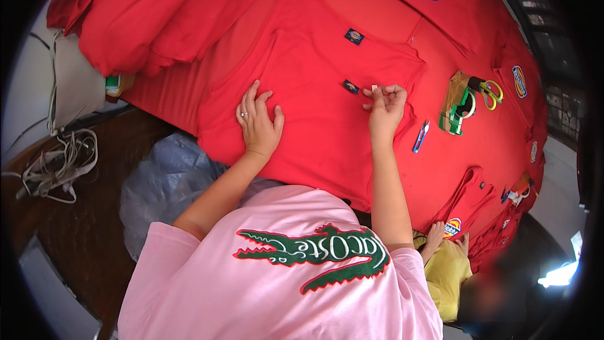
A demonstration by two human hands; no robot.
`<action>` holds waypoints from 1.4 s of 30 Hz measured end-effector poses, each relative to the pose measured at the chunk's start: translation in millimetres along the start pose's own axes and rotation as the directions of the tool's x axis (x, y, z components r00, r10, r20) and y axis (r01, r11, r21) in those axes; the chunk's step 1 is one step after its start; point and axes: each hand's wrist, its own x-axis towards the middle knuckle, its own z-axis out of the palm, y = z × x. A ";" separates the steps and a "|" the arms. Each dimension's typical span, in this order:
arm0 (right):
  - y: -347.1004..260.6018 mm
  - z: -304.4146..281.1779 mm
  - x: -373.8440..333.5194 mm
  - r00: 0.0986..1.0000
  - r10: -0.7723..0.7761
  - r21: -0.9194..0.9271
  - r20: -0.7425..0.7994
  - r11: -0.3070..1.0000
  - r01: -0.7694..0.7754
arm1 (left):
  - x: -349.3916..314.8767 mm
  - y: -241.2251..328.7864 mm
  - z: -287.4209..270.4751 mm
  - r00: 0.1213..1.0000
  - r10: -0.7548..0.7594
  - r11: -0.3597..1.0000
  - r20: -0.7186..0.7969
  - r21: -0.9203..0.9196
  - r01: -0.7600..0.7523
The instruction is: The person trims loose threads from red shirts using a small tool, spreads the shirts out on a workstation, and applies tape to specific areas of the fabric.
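Observation:
A red sleeveless shirt [308, 129] lies spread before me on a red-covered table. On its neckline is a small dark label [350, 87]; a second dark label [354, 36] shows just beyond, on red fabric. My left hand [258, 124], a ring on one finger, rests flat on the shirt with fingers apart. To the right of the nearer label, my right hand [385, 112] pinches a small white tag [375, 89] between thumb and fingers, just over the cloth. Blue thread snips [421, 136] lie right of this hand.
Farther right sit a green tape dispenser [454, 115] and yellow-handled scissors [491, 93]. Red garments [157, 19] are heaped at the far left. A clear plastic bag [167, 179] and tangled cords [63, 164] lie at left. A co-worker's hand [434, 237] touches red fabric at lower right.

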 end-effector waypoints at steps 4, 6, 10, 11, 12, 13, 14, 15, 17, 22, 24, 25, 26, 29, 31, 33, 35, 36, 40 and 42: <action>6.1 -11.1 -8.0 0.997 0.047 -0.115 -0.060 0.992 -0.054 | 5.4 -3.3 3.4 0.967 0.247 0.969 0.070 -0.011 -0.247; 4.1 -9.8 -14.8 0.994 0.069 -0.065 -0.086 0.995 -0.075 | 19.9 12.8 7.1 0.889 0.427 0.898 0.165 -0.195 -0.395; 10.1 -4.7 -13.0 0.990 0.090 0.108 -0.113 0.991 -0.078 | 56.2 50.8 28.9 0.668 0.724 0.684 0.173 -0.313 -0.659; 10.6 -5.0 -9.9 0.994 0.057 0.065 -0.096 0.997 -0.051 | 65.3 56.6 36.0 0.643 0.743 0.663 0.184 -0.328 -0.673; 11.2 -4.1 -6.4 0.997 0.031 0.022 -0.071 0.999 -0.029 | 72.7 60.0 41.7 0.622 0.758 0.648 0.197 -0.340 -0.681; 11.6 -3.4 -3.1 0.999 0.005 -0.020 -0.045 1.000 -0.006 | 76.6 61.8 44.8 0.601 0.771 0.633 0.211 -0.352 -0.689; 13.5 -3.7 0.2 1.000 -0.024 -0.095 -0.009 0.995 0.023 | 77.5 61.5 47.0 0.599 0.769 0.637 0.223 -0.337 -0.693; 14.9 -4.6 3.5 0.998 -0.051 -0.168 0.030 0.984 0.055 | 77.9 61.0 48.8 0.597 0.767 0.641 0.235 -0.321 -0.697; 14.4 -4.4 5.6 0.991 -0.092 -0.311 0.093 0.943 0.116 | 78.0 60.8 49.4 0.595 0.764 0.646 0.252 -0.305 -0.700; -9.5 7.7 4.3 0.986 -0.069 -0.661 0.155 0.735 0.155 | 78.3 61.9 47.9 0.605 0.756 0.654 0.248 -0.309 -0.690; -16.5 14.9 4.1 0.981 -0.091 -0.730 0.173 0.657 0.190 | 79.1 61.4 48.5 0.601 0.760 0.650 0.246 -0.310 -0.694; -17.7 17.7 4.1 0.978 -0.102 -0.761 0.184 0.615 0.207 | 79.4 61.1 48.7 0.601 0.761 0.648 0.245 -0.310 -0.695; -16.5 19.3 4.8 0.973 -0.117 -0.782 0.197 0.580 0.228 | 79.1 60.4 49.5 0.602 0.762 0.647 0.239 -0.314 -0.695; -12.9 21.8 7.8 0.966 -0.138 -0.814 0.218 0.520 0.258 | 77.8 59.2 51.3 0.607 0.762 0.647 0.225 -0.323 -0.691; -12.5 23.1 8.9 0.972 -0.122 -0.805 0.201 0.545 0.235 | 77.7 58.2 51.5 0.612 0.760 0.648 0.219 -0.326 -0.688; 4.5 15.1 13.9 0.983 -0.140 -0.660 0.118 0.729 0.183 | 78.5 60.1 49.0 0.607 0.764 0.644 0.220 -0.325 -0.693; 11.7 11.6 14.8 0.998 -0.061 -0.439 -0.016 0.897 0.048 | 79.0 60.3 47.4 0.604 0.767 0.640 0.216 -0.322 -0.697; 9.7 12.5 13.3 0.995 0.035 -0.288 -0.092 0.956 -0.060 | 79.1 59.6 47.6 0.606 0.767 0.640 0.212 -0.320 -0.698; 8.6 16.7 6.5 0.942 0.278 0.073 -0.190 0.960 -0.269 | 79.3 58.0 50.5 0.601 0.767 0.642 0.226 -0.303 -0.704; 5.1 20.6 5.4 0.941 0.268 0.022 -0.205 0.963 -0.269 | 79.3 57.6 50.2 0.599 0.768 0.640 0.227 -0.307 -0.704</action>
